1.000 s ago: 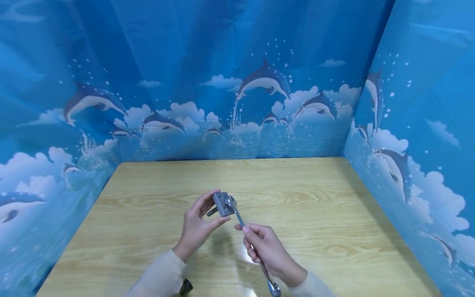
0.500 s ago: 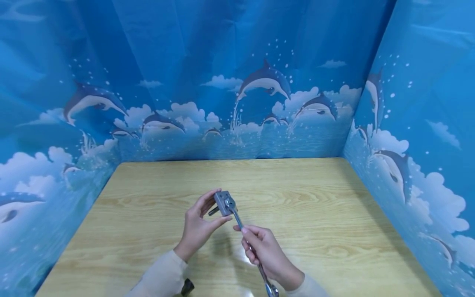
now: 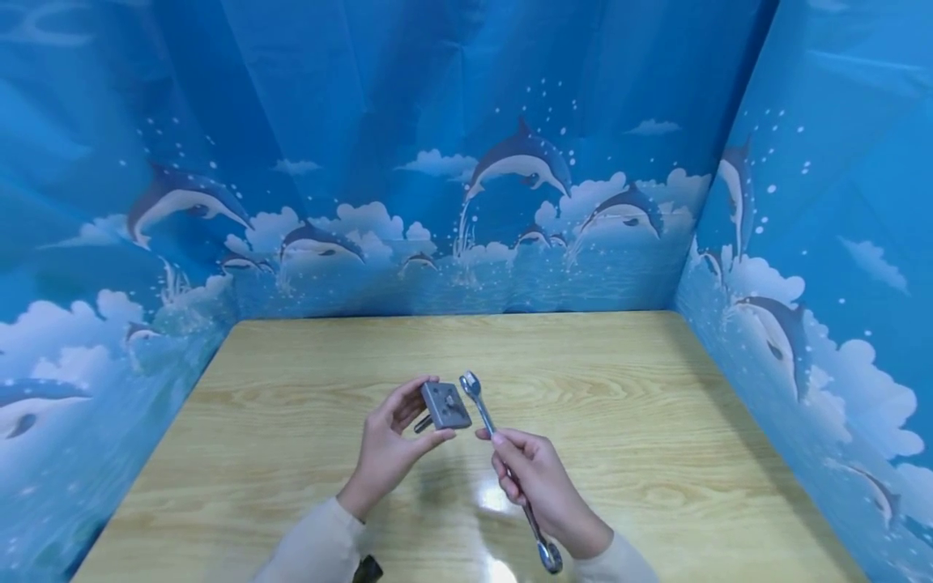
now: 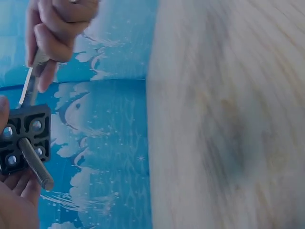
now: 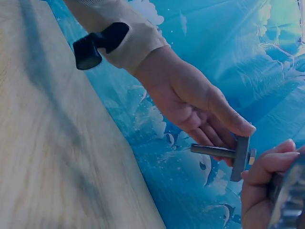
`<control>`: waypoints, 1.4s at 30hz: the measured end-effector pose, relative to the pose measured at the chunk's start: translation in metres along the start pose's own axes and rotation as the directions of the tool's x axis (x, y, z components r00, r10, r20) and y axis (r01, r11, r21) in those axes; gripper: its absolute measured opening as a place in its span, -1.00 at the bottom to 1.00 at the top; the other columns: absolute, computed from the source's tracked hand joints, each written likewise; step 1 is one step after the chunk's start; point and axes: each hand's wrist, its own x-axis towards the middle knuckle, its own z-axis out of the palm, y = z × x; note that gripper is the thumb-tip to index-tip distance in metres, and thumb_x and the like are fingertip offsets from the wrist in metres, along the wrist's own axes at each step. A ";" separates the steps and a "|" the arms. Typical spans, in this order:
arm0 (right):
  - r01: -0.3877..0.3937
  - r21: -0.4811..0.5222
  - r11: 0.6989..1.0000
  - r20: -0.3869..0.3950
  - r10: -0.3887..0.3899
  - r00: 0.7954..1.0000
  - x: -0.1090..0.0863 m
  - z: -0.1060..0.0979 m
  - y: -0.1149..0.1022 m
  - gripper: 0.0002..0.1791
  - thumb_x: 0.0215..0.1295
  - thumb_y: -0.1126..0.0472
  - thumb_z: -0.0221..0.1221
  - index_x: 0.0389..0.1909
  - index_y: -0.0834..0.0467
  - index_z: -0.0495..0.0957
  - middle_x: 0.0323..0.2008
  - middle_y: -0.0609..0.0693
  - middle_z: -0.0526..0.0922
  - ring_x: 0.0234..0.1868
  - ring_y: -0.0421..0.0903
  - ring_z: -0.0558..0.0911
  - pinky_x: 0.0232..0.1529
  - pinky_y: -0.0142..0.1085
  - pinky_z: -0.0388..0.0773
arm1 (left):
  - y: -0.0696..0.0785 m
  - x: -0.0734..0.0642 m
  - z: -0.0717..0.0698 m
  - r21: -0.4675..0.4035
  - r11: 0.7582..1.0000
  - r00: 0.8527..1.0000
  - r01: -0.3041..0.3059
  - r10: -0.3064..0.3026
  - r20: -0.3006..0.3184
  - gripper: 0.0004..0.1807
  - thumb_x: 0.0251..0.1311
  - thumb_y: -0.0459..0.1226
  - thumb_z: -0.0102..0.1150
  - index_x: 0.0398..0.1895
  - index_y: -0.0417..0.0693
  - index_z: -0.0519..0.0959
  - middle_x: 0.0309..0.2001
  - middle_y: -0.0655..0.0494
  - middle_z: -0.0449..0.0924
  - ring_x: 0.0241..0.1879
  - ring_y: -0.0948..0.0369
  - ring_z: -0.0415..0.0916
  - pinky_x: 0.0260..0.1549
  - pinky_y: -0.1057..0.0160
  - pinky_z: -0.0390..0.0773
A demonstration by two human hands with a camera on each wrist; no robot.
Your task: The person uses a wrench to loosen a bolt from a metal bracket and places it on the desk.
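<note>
My left hand (image 3: pixel 389 449) holds a square grey plate (image 3: pixel 441 405) by its edges, thumb below and fingers above, over the table. A threaded bolt (image 4: pixel 35 164) runs through the plate; its shank points back toward the left palm. On the plate's other face sits the hex bolt head (image 5: pixel 252 156). My right hand (image 3: pixel 535 482) grips a silver double-ended ring wrench (image 3: pixel 484 414) around the middle of its shaft. The wrench's upper ring end stands just right of the plate, apart from the bolt head. Its lower ring end (image 3: pixel 550 557) sticks out below the right hand.
A wood-grain table (image 3: pixel 619 389) lies under both hands. Blue dolphin-print curtains (image 3: pixel 408 97) stand at the back and on both sides. A black wrist-worn device (image 5: pixel 100 45) shows at the left sleeve.
The wrench's ring end, earlier over the bolt head, has come away from it to the upper right with my right hand. The left hand and plate have barely shifted.
</note>
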 end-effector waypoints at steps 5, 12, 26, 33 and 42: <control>-0.010 0.007 1.000 0.047 0.009 0.999 -0.004 0.003 0.002 -0.47 0.48 0.06 -0.03 0.18 0.45 0.36 -0.61 -0.18 0.40 -0.75 -0.39 0.31 -0.83 -0.62 0.19 | -0.004 0.003 0.000 -0.026 0.999 0.999 -0.028 0.027 -0.030 -0.19 -0.26 -0.42 0.53 0.21 -0.24 0.42 0.16 -0.07 0.53 0.08 0.06 0.55 0.14 0.30 0.51; -0.019 -0.001 1.000 0.044 0.019 0.999 -0.005 0.006 0.002 -0.47 0.48 0.06 -0.02 0.18 0.45 0.36 -0.62 -0.18 0.39 -0.75 -0.38 0.30 -0.83 -0.61 0.19 | -0.004 0.003 0.001 -0.016 0.999 0.999 -0.042 0.042 -0.028 -0.20 -0.25 -0.43 0.52 0.21 -0.25 0.42 0.16 -0.08 0.53 0.09 0.05 0.54 0.15 0.31 0.50; -0.035 0.005 0.999 0.055 0.034 0.998 -0.004 0.013 0.004 -0.47 0.47 0.06 -0.01 0.19 0.44 0.36 -0.62 -0.18 0.40 -0.75 -0.38 0.31 -0.82 -0.61 0.18 | 0.029 0.002 0.002 0.070 0.996 0.998 -0.058 0.059 -0.011 -0.23 -0.23 -0.50 0.48 0.18 -0.37 0.40 0.14 -0.23 0.51 0.07 -0.05 0.55 0.13 0.29 0.52; -0.032 -0.013 0.999 0.072 0.032 0.997 -0.003 0.009 0.004 -0.47 0.48 0.06 -0.02 0.18 0.45 0.36 -0.63 -0.19 0.40 -0.76 -0.39 0.31 -0.83 -0.63 0.19 | 0.019 0.002 0.001 0.057 0.998 1.000 -0.022 0.023 -0.007 -0.20 -0.25 -0.50 0.49 0.21 -0.33 0.39 0.16 -0.20 0.50 0.09 -0.02 0.54 0.14 0.29 0.50; -0.012 -0.199 0.980 0.151 0.043 0.988 0.019 -0.022 0.000 -0.53 0.47 0.04 -0.01 0.11 0.36 0.49 -0.67 -0.16 0.39 -0.77 -0.35 0.26 -0.82 -0.58 0.17 | 0.003 0.005 -0.007 -0.039 0.999 0.999 0.033 -0.032 0.027 -0.18 -0.26 -0.43 0.52 0.22 -0.20 0.41 0.17 -0.03 0.52 0.10 0.08 0.54 0.13 0.31 0.52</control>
